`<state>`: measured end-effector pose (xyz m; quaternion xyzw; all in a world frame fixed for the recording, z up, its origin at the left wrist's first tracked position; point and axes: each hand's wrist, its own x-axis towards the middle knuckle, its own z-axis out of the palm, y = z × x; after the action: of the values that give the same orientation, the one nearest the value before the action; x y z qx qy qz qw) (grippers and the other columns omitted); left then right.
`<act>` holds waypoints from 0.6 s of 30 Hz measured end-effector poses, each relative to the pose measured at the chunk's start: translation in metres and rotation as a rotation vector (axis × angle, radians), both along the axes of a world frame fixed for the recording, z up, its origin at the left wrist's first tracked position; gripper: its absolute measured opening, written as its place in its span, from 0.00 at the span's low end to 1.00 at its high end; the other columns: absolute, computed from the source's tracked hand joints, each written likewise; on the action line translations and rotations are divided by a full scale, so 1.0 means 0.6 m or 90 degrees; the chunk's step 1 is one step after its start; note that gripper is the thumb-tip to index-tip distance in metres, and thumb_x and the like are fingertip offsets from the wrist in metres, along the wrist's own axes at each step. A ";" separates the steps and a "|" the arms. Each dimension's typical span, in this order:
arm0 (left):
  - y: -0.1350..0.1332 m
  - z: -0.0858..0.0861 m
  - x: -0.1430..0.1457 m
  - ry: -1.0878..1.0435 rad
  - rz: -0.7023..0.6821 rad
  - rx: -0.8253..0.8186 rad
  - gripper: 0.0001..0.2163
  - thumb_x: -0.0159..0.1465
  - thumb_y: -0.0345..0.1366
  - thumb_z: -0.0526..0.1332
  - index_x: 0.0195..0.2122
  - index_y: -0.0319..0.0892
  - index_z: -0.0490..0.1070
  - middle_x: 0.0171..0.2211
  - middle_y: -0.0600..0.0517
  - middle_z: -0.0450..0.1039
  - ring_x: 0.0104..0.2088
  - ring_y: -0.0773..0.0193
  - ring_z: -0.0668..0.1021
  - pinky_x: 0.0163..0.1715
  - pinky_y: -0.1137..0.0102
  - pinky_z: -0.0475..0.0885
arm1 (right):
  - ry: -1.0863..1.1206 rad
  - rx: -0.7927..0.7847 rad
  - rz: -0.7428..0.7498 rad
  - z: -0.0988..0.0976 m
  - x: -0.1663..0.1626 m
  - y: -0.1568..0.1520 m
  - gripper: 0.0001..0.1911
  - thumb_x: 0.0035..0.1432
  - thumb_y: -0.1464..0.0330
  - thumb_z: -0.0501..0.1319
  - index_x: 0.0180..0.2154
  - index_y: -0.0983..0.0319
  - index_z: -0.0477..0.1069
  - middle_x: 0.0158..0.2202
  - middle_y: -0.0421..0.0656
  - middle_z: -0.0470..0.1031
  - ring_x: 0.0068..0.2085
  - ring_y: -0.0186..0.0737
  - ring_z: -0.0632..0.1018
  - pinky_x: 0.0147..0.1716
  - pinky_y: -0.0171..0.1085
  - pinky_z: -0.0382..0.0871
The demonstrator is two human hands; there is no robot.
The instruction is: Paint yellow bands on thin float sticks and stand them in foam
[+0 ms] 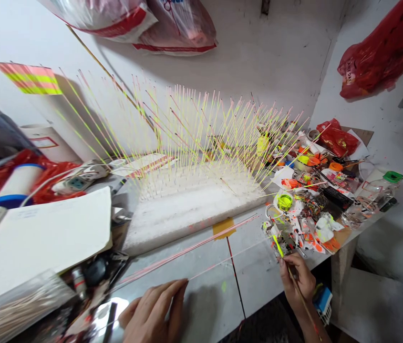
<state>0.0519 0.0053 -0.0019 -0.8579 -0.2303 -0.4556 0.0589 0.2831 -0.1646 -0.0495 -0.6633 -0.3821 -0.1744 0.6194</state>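
My left hand (156, 309) is closed at the table's front, its thumb and fingertips pinching one end of a thin pale pink stick (219, 264). The stick runs right, toward the brush tip. My right hand (297, 276) grips a slim paintbrush (296, 283) whose head is coated in bright yellow paint. That brush head is close to the stick's far end; I cannot tell whether they touch. Beyond my hands lie several loose pink sticks (194, 246). Behind them, a white foam block (194, 209) holds many upright pink-and-yellow sticks (219, 124).
An open jar of yellow paint (284, 202) stands among paint-smeared clutter on the right, near a clear bottle (380, 190). At left are an open notebook (44, 238), a clear bag of thin sticks (18, 305) and a power strip (79, 180). Plastic bags (380, 52) hang on the walls.
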 end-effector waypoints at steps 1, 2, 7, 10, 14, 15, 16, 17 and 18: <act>-0.001 0.001 0.000 0.003 0.002 -0.006 0.06 0.69 0.33 0.55 0.39 0.45 0.72 0.31 0.54 0.78 0.29 0.66 0.79 0.38 0.67 0.65 | -0.004 0.001 0.008 -0.001 0.001 -0.001 0.04 0.66 0.67 0.60 0.38 0.60 0.72 0.31 0.41 0.76 0.29 0.35 0.78 0.29 0.31 0.74; -0.001 0.002 -0.001 0.007 0.004 -0.014 0.06 0.69 0.33 0.55 0.40 0.45 0.72 0.31 0.54 0.78 0.29 0.66 0.79 0.38 0.67 0.65 | -0.011 -0.001 0.020 -0.001 0.002 -0.002 0.03 0.66 0.68 0.60 0.39 0.60 0.72 0.31 0.41 0.76 0.29 0.35 0.78 0.28 0.31 0.74; -0.002 0.004 -0.001 0.013 0.011 -0.014 0.06 0.69 0.34 0.55 0.39 0.45 0.72 0.31 0.54 0.78 0.29 0.66 0.79 0.38 0.67 0.65 | -0.047 -0.023 0.054 0.001 0.008 -0.004 0.02 0.65 0.70 0.61 0.39 0.59 0.72 0.31 0.40 0.76 0.27 0.33 0.77 0.27 0.31 0.73; -0.001 0.001 -0.002 0.017 0.014 -0.014 0.06 0.69 0.34 0.55 0.40 0.46 0.72 0.31 0.54 0.78 0.29 0.66 0.79 0.38 0.67 0.65 | -0.062 -0.025 0.045 0.005 0.007 -0.002 0.02 0.65 0.70 0.61 0.38 0.59 0.73 0.31 0.40 0.77 0.29 0.34 0.78 0.27 0.30 0.73; 0.001 -0.003 -0.006 0.038 0.012 -0.018 0.06 0.69 0.34 0.56 0.41 0.46 0.72 0.32 0.53 0.78 0.30 0.65 0.79 0.38 0.67 0.65 | -0.069 -0.020 0.039 0.009 0.002 0.003 0.02 0.65 0.70 0.61 0.38 0.59 0.72 0.31 0.40 0.76 0.29 0.34 0.78 0.28 0.31 0.72; 0.002 -0.004 -0.006 0.036 0.012 -0.015 0.06 0.69 0.34 0.56 0.41 0.45 0.72 0.32 0.53 0.78 0.30 0.65 0.79 0.38 0.67 0.65 | -0.065 -0.017 0.034 0.010 0.001 0.004 0.02 0.66 0.70 0.61 0.38 0.59 0.72 0.31 0.40 0.76 0.29 0.34 0.78 0.29 0.31 0.72; 0.002 -0.005 -0.006 0.035 0.011 -0.013 0.06 0.69 0.33 0.56 0.41 0.45 0.72 0.32 0.53 0.78 0.30 0.65 0.79 0.38 0.67 0.65 | -0.059 -0.013 0.028 0.011 -0.001 0.005 0.02 0.66 0.69 0.61 0.38 0.59 0.72 0.31 0.40 0.76 0.30 0.34 0.78 0.29 0.32 0.72; 0.002 -0.005 -0.006 0.034 0.010 -0.011 0.05 0.69 0.33 0.56 0.41 0.45 0.72 0.32 0.53 0.78 0.30 0.65 0.79 0.38 0.67 0.65 | -0.051 -0.010 0.024 0.012 -0.001 0.006 0.02 0.66 0.69 0.61 0.38 0.59 0.72 0.31 0.40 0.76 0.30 0.34 0.78 0.29 0.32 0.72; 0.003 -0.005 -0.006 0.031 0.009 -0.009 0.05 0.69 0.33 0.56 0.41 0.45 0.72 0.32 0.53 0.78 0.30 0.65 0.79 0.38 0.67 0.65 | -0.045 -0.009 0.021 0.012 -0.001 0.005 0.03 0.66 0.69 0.61 0.38 0.59 0.72 0.31 0.40 0.76 0.29 0.34 0.77 0.29 0.31 0.72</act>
<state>0.0486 0.0069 -0.0049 -0.8673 -0.2379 -0.4329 0.0617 0.2825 -0.1613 -0.0422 -0.6545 -0.4158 -0.1846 0.6039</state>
